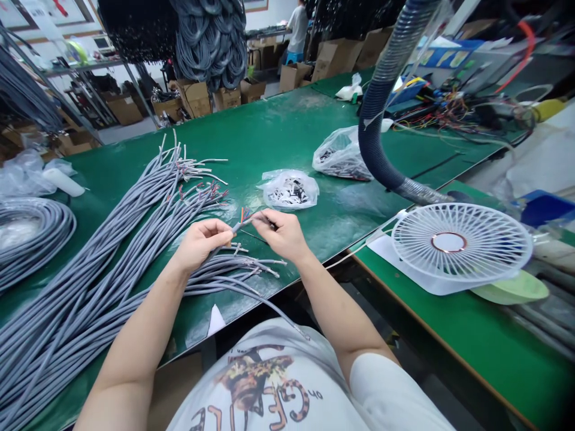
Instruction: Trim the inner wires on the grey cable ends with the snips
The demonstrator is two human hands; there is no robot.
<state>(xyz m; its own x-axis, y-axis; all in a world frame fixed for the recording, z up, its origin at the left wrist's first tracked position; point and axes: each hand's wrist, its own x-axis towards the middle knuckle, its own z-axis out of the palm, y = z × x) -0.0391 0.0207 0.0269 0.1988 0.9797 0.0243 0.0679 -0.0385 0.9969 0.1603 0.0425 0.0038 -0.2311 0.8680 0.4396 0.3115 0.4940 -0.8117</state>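
My left hand is closed round the end of a grey cable, whose thin coloured wires fan out just past the fingertips. Close on its right, my right hand pinches at these wires; a small dark item shows between its fingers, too small to name. Long grey cables lie in bundles on the left, some with reddish wire ends bared. More cable ends rest under and beside my left hand. Just beyond my hands sits a plastic bag of small black and white pieces.
A second bag lies behind, near a thick dark hose. A white fan stands at the right on the green table. Coiled cable is at far left. A person is in the background.
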